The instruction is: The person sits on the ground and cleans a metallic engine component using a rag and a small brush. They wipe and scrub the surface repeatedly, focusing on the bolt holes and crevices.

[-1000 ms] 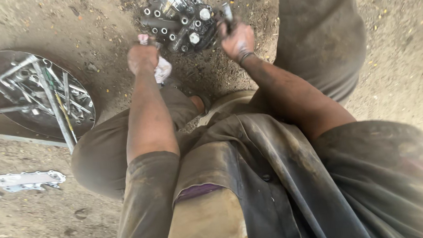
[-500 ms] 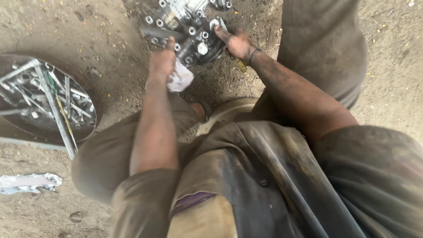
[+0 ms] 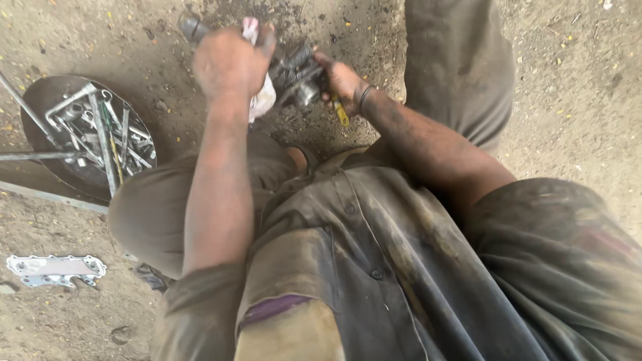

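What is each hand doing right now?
Left hand: closed on a white rag, against the metal part.
Right hand: closed, gripping the metal part.

Grimy dark metal engine part (image 3: 296,74) raised off dirt, white rag (image 3: 262,97) alongside

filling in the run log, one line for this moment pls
left hand: grip on white rag | right hand: grip on greasy metal part | round tray of wrenches at left
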